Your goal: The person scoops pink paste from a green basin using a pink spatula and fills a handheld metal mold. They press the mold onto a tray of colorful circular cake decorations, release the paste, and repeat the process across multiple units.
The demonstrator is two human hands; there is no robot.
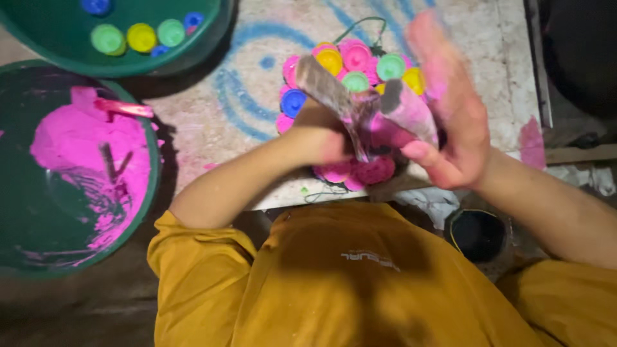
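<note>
Pink-stained paper cone (360, 115) gripped by left hand (321, 138); right hand (453, 122) blurred, fingers open flat; cone hides bottle cluster (350, 64) partly.

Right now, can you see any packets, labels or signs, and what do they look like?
Paper cone packets: two, between the left hand and right hand, greyish paper smeared pink.
Shirt print: a small pale mark on the yellow shirt, bottom centre.
Small round caps: a cluster on the table behind the hands, pink, yellow, green and blue; no labels show.
No signs or screens.
</note>
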